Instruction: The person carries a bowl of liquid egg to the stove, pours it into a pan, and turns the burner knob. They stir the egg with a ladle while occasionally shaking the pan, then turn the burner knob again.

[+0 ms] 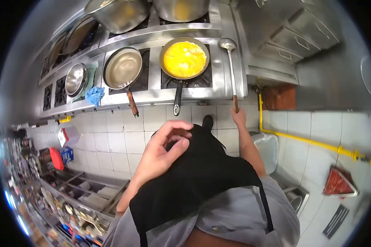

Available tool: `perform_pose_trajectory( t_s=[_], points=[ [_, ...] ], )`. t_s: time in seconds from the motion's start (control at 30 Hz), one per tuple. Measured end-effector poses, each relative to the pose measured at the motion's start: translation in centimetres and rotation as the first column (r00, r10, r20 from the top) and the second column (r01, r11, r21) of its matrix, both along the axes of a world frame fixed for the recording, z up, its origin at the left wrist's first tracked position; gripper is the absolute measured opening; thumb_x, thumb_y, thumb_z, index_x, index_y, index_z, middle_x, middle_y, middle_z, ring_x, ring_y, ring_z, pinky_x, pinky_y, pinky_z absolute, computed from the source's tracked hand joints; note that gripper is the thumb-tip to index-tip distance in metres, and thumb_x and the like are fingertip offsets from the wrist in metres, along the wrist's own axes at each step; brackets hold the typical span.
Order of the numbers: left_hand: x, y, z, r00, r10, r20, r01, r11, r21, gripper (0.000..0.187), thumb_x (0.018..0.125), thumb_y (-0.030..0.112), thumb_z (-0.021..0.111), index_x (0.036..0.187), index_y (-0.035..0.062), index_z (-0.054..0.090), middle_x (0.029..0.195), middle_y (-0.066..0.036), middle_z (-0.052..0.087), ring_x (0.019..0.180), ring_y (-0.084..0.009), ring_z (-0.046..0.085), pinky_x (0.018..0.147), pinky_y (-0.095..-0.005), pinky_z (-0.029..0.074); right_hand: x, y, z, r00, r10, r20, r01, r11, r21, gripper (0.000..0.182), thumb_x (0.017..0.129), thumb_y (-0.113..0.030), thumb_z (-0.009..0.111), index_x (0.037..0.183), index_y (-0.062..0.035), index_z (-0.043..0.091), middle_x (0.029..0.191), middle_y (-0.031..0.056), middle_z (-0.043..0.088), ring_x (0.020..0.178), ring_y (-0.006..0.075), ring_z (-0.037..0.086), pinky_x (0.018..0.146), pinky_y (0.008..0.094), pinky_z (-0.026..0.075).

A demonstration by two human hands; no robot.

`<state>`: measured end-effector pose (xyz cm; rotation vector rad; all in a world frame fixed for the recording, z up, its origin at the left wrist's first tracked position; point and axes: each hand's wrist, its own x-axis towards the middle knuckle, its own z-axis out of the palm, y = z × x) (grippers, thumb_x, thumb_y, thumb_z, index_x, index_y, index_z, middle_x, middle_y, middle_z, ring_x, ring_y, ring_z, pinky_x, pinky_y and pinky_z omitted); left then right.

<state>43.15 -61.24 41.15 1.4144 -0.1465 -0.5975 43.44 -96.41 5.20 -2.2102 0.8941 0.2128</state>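
My left hand is raised in front of the black apron, its fingers curled loosely with a gap to the thumb and nothing between them. At the stove's right side, my right hand is closed round the wooden handle end of a long metal ladle, whose bowl rests on the steel surface. A frying pan with a yellow egg-like mixture sits on a burner, its black handle pointing toward me. To its left stands an empty-looking pan with a brown handle.
Two large pots stand at the back. Metal bowls and a blue cloth lie at the left of the stove. A yellow pipe runs along the right wall. Shelves with utensils are at the lower left.
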Motion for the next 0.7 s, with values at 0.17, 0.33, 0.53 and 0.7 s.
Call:
perform_pose_trajectory(
  t_s=[0.17, 0.33, 0.53, 0.7],
  points=[
    [6.4, -2.9, -15.5, 0.953, 0.151, 0.264, -0.273, 0.807, 0.523, 0.056, 0.084, 0.028, 0.07, 0.126, -0.0008, 0.047, 0.121, -0.015, 0.056, 0.112, -0.0256, 0.054, 0.096, -0.0365, 0.045, 2.8, -2.6, -6.9, 0.994, 0.086, 0.067, -0.092, 0.992, 0.087, 0.053, 0.082, -0.042, 0.07, 0.106, 0.0038, 0.057, 0.096, 0.0182, 0.066, 0.088, 0.0296, 0.064, 0.075, 0.039, 0.051],
    [11.4, -3.9, -29.8, 0.976, 0.182, 0.121, -0.197, 0.49, 0.849, 0.063, 0.077, 0.035, 0.073, 0.121, -0.0035, 0.051, 0.112, -0.025, 0.064, 0.107, -0.0406, 0.061, 0.091, -0.0461, 0.049, 0.0, -4.4, -6.7, 0.973, -0.023, 0.23, -0.035, 0.969, 0.246, 0.048, 0.091, -0.046, 0.06, 0.105, -0.001, 0.057, 0.088, 0.0102, 0.064, 0.075, 0.0176, 0.062, 0.066, 0.0313, 0.05],
    [11.8, -3.4, -32.0, 0.963, 0.122, 0.239, -0.268, 0.406, 0.874, 0.035, 0.08, 0.028, 0.067, 0.099, -0.0011, 0.062, 0.092, -0.027, 0.068, 0.09, -0.042, 0.066, 0.082, -0.0504, 0.053, -9.9, -8.8, -9.9, 0.854, -0.519, -0.037, 0.373, 0.563, 0.738, 0.052, 0.097, -0.057, 0.041, 0.103, -0.0064, 0.055, 0.083, 0.0113, 0.062, 0.066, 0.0186, 0.06, 0.059, 0.0348, 0.049],
    [11.3, -3.3, -31.3, 0.97, 0.141, 0.198, -0.239, 0.393, 0.888, 0.035, 0.079, 0.027, 0.068, 0.101, 0.0, 0.062, 0.096, -0.026, 0.068, 0.094, -0.0421, 0.065, 0.083, -0.051, 0.053, -16.7, -10.2, -12.3, 0.9, -0.434, -0.036, 0.365, 0.707, 0.605, 0.046, 0.098, -0.052, 0.041, 0.092, -0.009, 0.054, 0.066, 0.0058, 0.052, 0.05, 0.0187, 0.052, 0.043, 0.0322, 0.044]
  ],
)
